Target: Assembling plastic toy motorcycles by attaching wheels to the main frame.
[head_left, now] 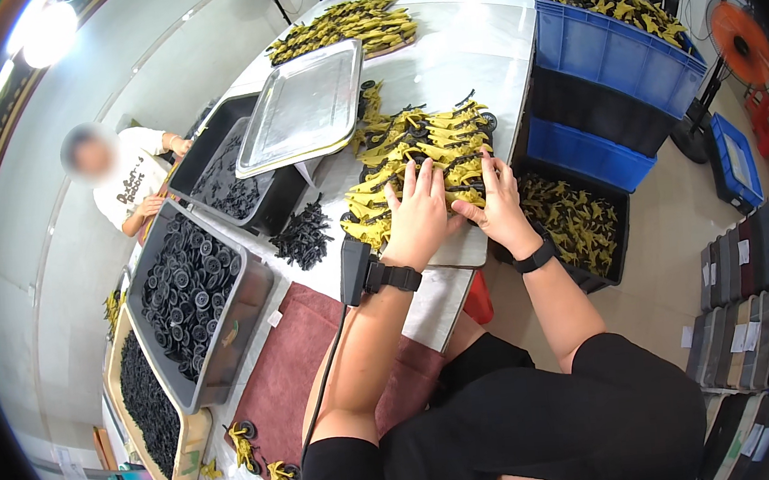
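Note:
A heap of yellow-and-black toy motorcycles (422, 150) lies on the white table (468, 45) in front of me. My left hand (419, 214) rests flat on the near part of the heap, fingers spread over the toys. Beside it, my right hand (496, 207) presses on the heap's right edge, fingers curled around a few pieces. Whether either hand actually grips a toy is hidden under the fingers. Both wrists wear black bands, and a black device with a cable hangs from the left one.
A grey bin of black wheels (193, 293) and a dark bin under a metal tray (305, 110) stand at left. A small pile of black parts (304, 236) lies near them. Blue crates (611, 56) and a black crate of yellow toys (575, 223) stand at right. Another person (127, 176) sits far left.

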`<action>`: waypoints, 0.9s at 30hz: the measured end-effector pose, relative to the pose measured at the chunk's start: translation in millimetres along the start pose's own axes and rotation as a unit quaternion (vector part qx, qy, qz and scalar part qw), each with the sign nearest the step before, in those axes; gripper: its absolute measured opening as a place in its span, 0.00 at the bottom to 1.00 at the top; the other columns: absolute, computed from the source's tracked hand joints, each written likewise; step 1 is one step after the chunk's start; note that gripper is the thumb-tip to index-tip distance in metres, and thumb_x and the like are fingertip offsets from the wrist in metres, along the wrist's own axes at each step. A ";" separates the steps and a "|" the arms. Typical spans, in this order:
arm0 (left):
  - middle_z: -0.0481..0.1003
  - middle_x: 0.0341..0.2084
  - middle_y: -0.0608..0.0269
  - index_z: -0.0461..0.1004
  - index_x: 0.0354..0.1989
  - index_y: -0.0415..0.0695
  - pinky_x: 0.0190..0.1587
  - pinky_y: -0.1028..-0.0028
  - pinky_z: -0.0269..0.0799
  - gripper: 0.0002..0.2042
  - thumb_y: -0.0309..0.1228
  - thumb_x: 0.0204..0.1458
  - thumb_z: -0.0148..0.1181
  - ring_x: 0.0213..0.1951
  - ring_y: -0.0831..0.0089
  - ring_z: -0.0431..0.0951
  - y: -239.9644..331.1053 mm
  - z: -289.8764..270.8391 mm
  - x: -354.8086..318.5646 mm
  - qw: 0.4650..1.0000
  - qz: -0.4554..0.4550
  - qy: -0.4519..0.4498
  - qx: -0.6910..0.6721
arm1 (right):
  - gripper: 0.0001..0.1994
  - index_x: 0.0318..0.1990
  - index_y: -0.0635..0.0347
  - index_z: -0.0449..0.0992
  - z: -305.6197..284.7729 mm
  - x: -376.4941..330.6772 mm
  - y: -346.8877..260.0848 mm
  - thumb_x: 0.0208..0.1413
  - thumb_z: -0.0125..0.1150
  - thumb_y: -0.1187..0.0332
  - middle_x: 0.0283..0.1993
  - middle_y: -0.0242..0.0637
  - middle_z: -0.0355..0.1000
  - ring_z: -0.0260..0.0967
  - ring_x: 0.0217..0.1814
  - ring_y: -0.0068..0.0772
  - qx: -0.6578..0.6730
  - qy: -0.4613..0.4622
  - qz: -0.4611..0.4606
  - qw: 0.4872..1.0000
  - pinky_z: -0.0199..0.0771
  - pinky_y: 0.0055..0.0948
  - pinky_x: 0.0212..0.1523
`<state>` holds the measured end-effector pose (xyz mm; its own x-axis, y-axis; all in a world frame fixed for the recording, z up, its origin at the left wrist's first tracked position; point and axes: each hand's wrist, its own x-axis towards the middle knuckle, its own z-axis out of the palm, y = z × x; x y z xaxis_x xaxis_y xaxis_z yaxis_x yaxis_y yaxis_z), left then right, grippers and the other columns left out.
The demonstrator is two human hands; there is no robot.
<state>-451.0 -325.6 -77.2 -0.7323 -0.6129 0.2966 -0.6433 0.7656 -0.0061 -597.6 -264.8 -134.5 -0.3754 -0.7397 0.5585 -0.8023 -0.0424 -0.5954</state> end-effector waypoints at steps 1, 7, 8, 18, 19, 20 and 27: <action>0.57 0.63 0.56 0.59 0.61 0.40 0.58 0.37 0.49 0.38 0.47 0.42 0.64 0.67 0.58 0.50 -0.3 1.0 2.2 1.000 -0.006 -0.006 0.000 | 0.51 0.66 0.64 0.52 1.6 1.2 1.8 0.43 0.59 0.35 0.59 0.59 0.54 0.57 0.57 0.58 0.000 0.013 -0.008 1.000 0.60 0.48 0.57; 0.63 0.60 0.55 0.62 0.60 0.40 0.58 0.36 0.48 0.38 0.49 0.41 0.63 0.65 0.58 0.56 -5.9 -0.6 13.8 1.000 0.008 -0.027 0.007 | 0.50 0.65 0.66 0.53 -0.3 8.5 0.5 0.44 0.57 0.34 0.61 0.61 0.50 0.51 0.62 0.61 -0.044 0.021 0.007 0.999 0.54 0.48 0.61; 0.63 0.60 0.55 0.62 0.60 0.40 0.58 0.36 0.48 0.38 0.49 0.41 0.63 0.65 0.58 0.56 -6.3 -1.1 14.8 1.000 0.007 -0.026 0.007 | 0.50 0.65 0.65 0.54 -0.9 8.9 0.9 0.43 0.58 0.34 0.61 0.62 0.50 0.50 0.62 0.63 -0.045 0.024 0.008 0.999 0.54 0.50 0.60; 0.64 0.58 0.50 0.62 0.59 0.36 0.62 0.39 0.39 0.41 0.56 0.43 0.60 0.65 0.55 0.55 6.6 -4.4 16.8 0.995 0.027 -0.044 0.083 | 0.51 0.69 0.65 0.38 -8.4 12.1 18.3 0.50 0.52 0.35 0.69 0.66 0.35 0.30 0.74 0.55 0.178 -0.099 0.055 0.978 0.38 0.40 0.69; 0.65 0.57 0.47 0.63 0.58 0.35 0.64 0.41 0.36 0.41 0.56 0.42 0.61 0.65 0.55 0.55 11.0 -3.9 14.1 0.995 0.025 -0.018 0.092 | 0.51 0.69 0.65 0.38 -9.4 11.5 19.4 0.50 0.52 0.35 0.69 0.66 0.35 0.30 0.74 0.55 0.177 -0.097 0.055 0.978 0.38 0.40 0.69; 0.65 0.56 0.46 0.63 0.57 0.33 0.64 0.42 0.37 0.41 0.56 0.42 0.60 0.64 0.55 0.56 16.1 -7.3 10.1 0.993 0.013 -0.043 0.108 | 0.50 0.69 0.64 0.38 -10.5 10.2 20.9 0.51 0.52 0.37 0.70 0.65 0.36 0.31 0.74 0.55 0.202 -0.082 0.058 0.974 0.38 0.39 0.69; 0.63 0.59 0.48 0.63 0.59 0.37 0.63 0.40 0.40 0.40 0.56 0.43 0.60 0.65 0.56 0.55 8.2 -5.0 0.9 0.996 -0.004 -0.015 0.091 | 0.48 0.69 0.64 0.36 -22.1 -2.6 20.1 0.53 0.55 0.43 0.70 0.63 0.37 0.33 0.74 0.55 0.163 -0.103 0.025 0.981 0.41 0.39 0.69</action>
<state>-455.8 -319.0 -72.1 -0.7318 -0.6265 0.2684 -0.6768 0.7145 -0.1775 -623.1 -248.9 -135.1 -0.2821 -0.8653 0.4144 -0.5814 -0.1894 -0.7913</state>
